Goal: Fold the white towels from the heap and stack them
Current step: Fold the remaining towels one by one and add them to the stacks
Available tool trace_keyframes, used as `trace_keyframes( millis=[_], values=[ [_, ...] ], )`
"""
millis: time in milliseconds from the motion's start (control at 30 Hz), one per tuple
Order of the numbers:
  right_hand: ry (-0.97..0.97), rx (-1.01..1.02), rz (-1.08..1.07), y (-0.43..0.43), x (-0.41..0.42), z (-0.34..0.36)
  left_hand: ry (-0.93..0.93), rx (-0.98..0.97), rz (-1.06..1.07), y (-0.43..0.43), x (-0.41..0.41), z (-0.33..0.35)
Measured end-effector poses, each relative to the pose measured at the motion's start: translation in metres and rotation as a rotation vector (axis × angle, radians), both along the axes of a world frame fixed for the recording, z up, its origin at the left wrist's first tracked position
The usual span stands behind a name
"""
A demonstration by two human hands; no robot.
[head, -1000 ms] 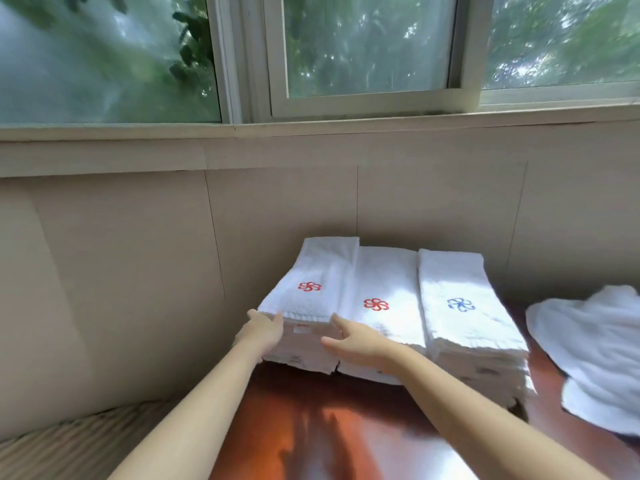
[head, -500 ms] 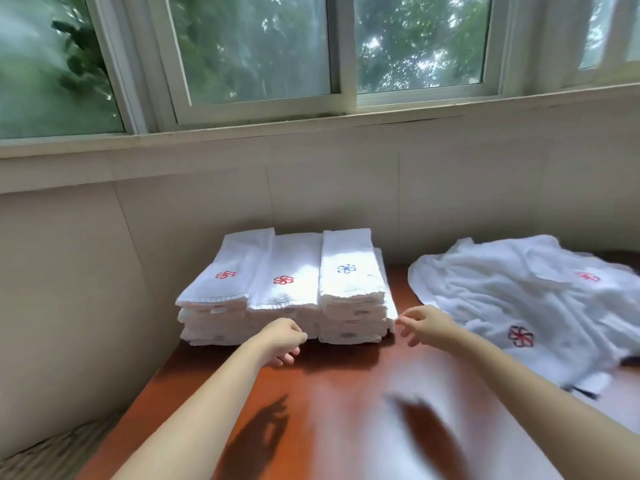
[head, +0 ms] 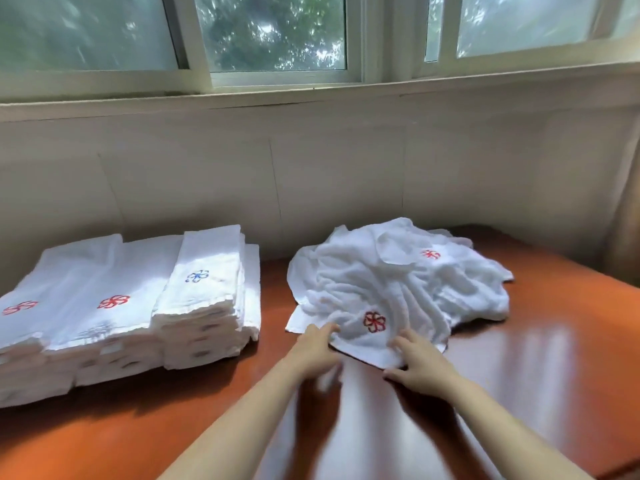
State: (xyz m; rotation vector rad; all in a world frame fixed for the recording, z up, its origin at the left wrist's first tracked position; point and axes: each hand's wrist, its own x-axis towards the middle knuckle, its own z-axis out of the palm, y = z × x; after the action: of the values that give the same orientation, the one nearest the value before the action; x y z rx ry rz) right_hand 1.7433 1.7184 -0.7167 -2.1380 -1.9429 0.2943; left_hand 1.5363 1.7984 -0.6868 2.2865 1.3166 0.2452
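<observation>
Here, the heap (head: pixel 398 282) of loose white towels lies on the right half of the reddish-brown worktop (head: pixel 536 358). It is rumpled, broader from side to side than from front to back, and its far edge lies close to the wall (head: pixel 329 174). The nearest towel (head: pixel 360 346) points a corner toward the person, and on it sits a red pinwheel emblem (head: pixel 374 321). A second red emblem (head: pixel 430 253) shows farther back on the heap.

The right hand (head: pixel 420 367) lies flat on that near corner, its fingers (head: pixel 403 341) straight and spread over the cloth, so its grip is released. The left hand (head: pixel 313 348) reaches the same towel's left hem. It is smeared by motion, and I cannot tell whether its grip is clenched on the hem or merely touches it.

Apart to the left stand the folded towels (head: pixel 114 306), three stacks side by side and touching, each with its long axis running from the near edge toward the wall. The right stack bears a blue emblem (head: pixel 197 276), the other two red ones. Small tags (head: pixel 204 329) on the folded ends are too blurred to read. Above the wall runs a window (head: pixel 277 32) with green leaves behind it.
</observation>
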Motion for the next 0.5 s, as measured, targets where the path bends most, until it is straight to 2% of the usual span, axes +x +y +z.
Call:
trace_keyframes(
  millis=[100,200,400,500],
  values=[
    [-0.051,0.137,-0.030,0.006,-0.010,-0.015,0.157,0.191,-0.089,-0.014,0.033,-0.027],
    [-0.019,0.195,-0.079,0.014,-0.015,-0.017,0.221,0.346,-0.091,-0.021,0.043,-0.036],
    [0.192,0.181,-0.015,0.000,-0.033,-0.020,0.288,0.411,-0.148,-0.037,0.021,-0.030],
    [0.143,0.209,0.051,-0.015,-0.060,-0.022,0.334,0.435,-0.162,-0.053,-0.002,-0.033]
  ],
)
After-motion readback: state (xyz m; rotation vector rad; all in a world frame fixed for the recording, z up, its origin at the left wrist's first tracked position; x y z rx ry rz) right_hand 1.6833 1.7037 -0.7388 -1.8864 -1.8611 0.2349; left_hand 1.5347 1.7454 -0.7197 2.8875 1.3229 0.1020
